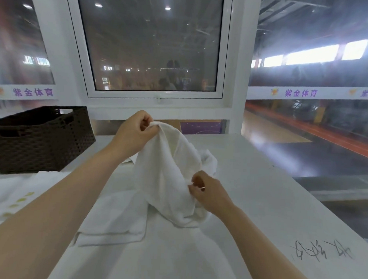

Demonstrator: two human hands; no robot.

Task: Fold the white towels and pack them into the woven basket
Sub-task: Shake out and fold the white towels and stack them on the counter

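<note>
A white towel [165,172] hangs crumpled above the middle of the white table [270,196]. My left hand [135,133] pinches its top corner and holds it up. Lower and to the right, my right hand [208,190] pinches the towel's edge. The towel's bottom rests on the table. A folded white towel [115,218] lies flat below my left forearm. The dark brown woven basket [41,138] stands at the table's far left; I cannot see inside it.
More white cloth with small yellow-green marks [12,198] lies at the left edge, in front of the basket. Black scribbled writing [321,250] marks the table at the right. A window and white wall stand behind the table.
</note>
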